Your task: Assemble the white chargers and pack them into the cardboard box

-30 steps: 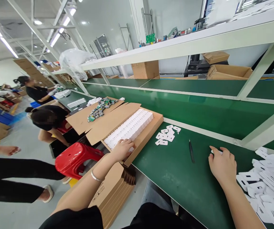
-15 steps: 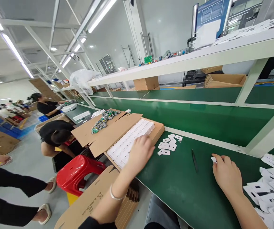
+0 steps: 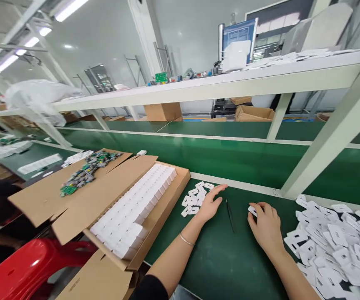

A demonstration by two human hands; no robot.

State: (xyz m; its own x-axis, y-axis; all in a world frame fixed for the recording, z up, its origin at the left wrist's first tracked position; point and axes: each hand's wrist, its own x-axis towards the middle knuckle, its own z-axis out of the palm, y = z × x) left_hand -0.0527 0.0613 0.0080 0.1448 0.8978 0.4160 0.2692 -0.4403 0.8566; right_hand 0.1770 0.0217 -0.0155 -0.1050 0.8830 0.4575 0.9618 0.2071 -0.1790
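My left hand (image 3: 211,204) is open, its fingers stretched out and apart. It hovers at the right side of a small group of white plastic plates (image 3: 192,200) with cut-out slots, partly covering them. Between thumb and fingers my right hand (image 3: 266,221) pinches a small white plastic piece (image 3: 252,211), just above the green tabletop (image 3: 220,258). Black tweezers (image 3: 230,216) lie on the table between the two hands. To the left, a shallow cardboard box (image 3: 167,208) holds rows of white block-shaped parts (image 3: 136,200).
A large heap of white plates (image 3: 339,246) lies to the right. Small circuit parts (image 3: 89,171) rest on cardboard flaps at the left. A white shelf (image 3: 198,89) with a slanting post (image 3: 326,129) spans above. A red stool (image 3: 20,271) stands at lower left.
My left hand has moved from above the box to the small group of plates, with its fingers stretched. My right hand still holds the white piece. The view has turned right.
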